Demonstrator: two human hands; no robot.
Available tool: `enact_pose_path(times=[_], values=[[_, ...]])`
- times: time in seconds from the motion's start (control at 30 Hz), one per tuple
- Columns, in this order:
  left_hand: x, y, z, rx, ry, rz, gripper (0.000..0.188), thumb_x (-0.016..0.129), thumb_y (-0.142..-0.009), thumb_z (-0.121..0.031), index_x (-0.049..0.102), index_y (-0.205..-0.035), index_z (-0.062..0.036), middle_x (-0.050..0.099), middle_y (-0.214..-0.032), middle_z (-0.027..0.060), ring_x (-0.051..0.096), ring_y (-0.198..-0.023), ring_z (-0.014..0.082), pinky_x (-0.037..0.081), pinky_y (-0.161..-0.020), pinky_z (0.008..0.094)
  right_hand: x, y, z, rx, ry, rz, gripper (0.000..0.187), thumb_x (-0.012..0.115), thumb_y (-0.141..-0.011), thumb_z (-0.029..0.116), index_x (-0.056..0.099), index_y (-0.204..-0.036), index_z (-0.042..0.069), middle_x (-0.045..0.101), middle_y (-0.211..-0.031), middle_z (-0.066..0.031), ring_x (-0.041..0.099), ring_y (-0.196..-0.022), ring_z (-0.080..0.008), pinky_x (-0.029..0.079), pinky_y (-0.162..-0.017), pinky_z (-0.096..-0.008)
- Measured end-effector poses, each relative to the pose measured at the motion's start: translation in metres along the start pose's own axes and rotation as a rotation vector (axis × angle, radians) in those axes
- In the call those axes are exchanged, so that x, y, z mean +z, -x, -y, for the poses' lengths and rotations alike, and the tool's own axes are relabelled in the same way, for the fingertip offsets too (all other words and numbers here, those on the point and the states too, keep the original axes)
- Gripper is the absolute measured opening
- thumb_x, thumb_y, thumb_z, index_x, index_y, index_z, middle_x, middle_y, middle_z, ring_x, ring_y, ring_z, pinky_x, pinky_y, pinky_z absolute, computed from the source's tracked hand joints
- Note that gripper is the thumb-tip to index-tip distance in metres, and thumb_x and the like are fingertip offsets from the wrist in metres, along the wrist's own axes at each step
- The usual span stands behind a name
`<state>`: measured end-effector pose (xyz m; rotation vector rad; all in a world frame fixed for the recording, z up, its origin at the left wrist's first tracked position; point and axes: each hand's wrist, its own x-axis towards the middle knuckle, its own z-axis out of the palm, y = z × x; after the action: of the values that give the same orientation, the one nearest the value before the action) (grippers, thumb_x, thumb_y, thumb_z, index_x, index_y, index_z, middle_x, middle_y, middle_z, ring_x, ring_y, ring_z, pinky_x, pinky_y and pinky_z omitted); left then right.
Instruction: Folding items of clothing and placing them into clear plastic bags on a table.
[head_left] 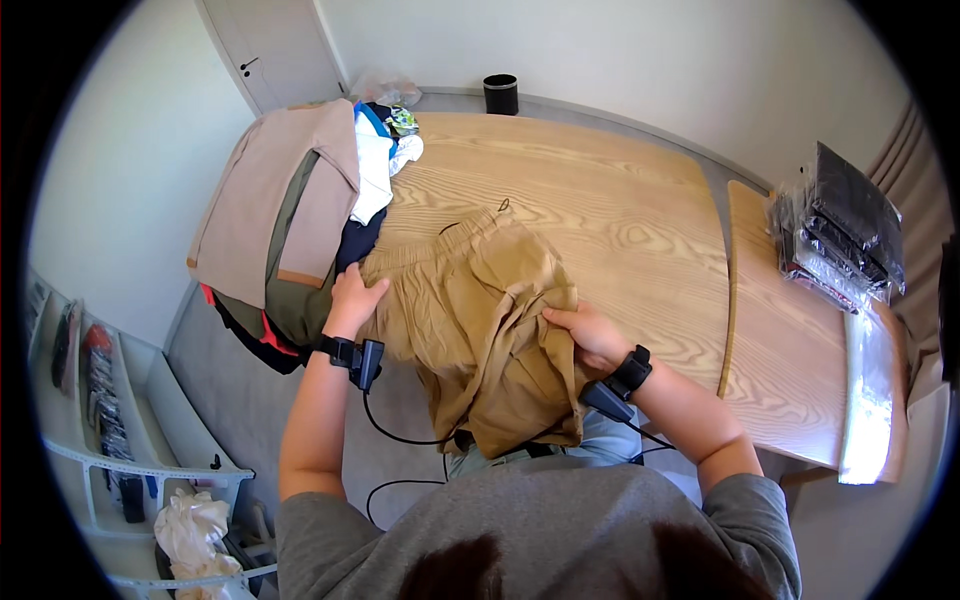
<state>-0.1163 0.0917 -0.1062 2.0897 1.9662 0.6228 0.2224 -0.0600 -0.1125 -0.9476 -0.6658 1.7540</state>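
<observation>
A pair of tan shorts (450, 300) with a gathered waistband and a dark drawcord lies bunched over the near edge of the wooden table (600, 200), its lower part hanging toward my lap. My left hand (353, 298) is at the waistband's left end, thumb raised on top and the other fingers mostly hidden. On the right side, my right hand (590, 335) pinches the fabric between thumb and fingers. Beside my left hand rises a clothes pile, topped by a beige and olive garment (270, 200).
White and dark clothes (372, 170) stick out of the pile's right side. Clear-bagged dark packages (845, 225) are stacked on a side table at right, near plastic sleeves (868, 400). A shelf rack (150, 400) stands at lower left. Cables (400, 437) run from both wrist devices.
</observation>
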Motion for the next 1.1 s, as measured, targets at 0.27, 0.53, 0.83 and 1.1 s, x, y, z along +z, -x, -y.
enact_pose_path(times=[0.27,0.53,0.83,1.1], values=[[0.012,-0.007,-0.006,-0.109,0.706,0.268,0.024,0.063,-0.082,-0.007,0.059,-0.103,0.0030,0.066,-0.095,0.0079,0.061,-0.084,0.0158,0.048,-0.075,0.0297,-0.018,0.034,0.009,-0.001,0.002,-0.170,0.027,0.047,-0.095,0.011,0.050,-0.120,0.000,0.062,-0.109,-0.0109,0.062,-0.094,-0.0203,0.052,-0.080,-0.0333],[-0.047,0.019,-0.162,0.286,1.005,0.247,0.044,0.060,-0.088,-0.010,0.044,-0.125,0.0077,0.056,-0.120,0.0124,0.053,-0.108,0.0166,0.039,-0.096,0.0284,-0.047,0.135,0.045,-0.496,-0.008,-0.412,0.022,0.046,-0.096,0.011,0.055,-0.115,0.004,0.063,-0.108,-0.0070,0.061,-0.094,-0.0157,0.050,-0.082,-0.0295],[-0.072,0.080,-0.386,0.954,1.380,0.490,0.036,0.061,-0.088,-0.011,0.050,-0.121,0.0007,0.060,-0.114,0.0070,0.055,-0.105,0.0135,0.040,-0.095,0.0280,-0.064,0.357,0.045,-1.230,-0.028,-0.984,0.028,0.048,-0.095,0.010,0.051,-0.122,0.003,0.059,-0.117,-0.0078,0.058,-0.105,-0.0205,0.048,-0.089,-0.0330],[-0.034,0.239,-0.527,1.335,1.561,0.863,0.030,0.056,-0.090,-0.007,0.049,-0.117,0.0015,0.061,-0.104,0.0061,0.058,-0.092,0.0125,0.045,-0.084,0.0252,-0.090,0.543,-0.048,-1.528,0.312,-1.567,0.026,0.049,-0.095,0.010,0.055,-0.119,0.002,0.060,-0.116,-0.0066,0.057,-0.105,-0.0163,0.044,-0.091,-0.0296]])
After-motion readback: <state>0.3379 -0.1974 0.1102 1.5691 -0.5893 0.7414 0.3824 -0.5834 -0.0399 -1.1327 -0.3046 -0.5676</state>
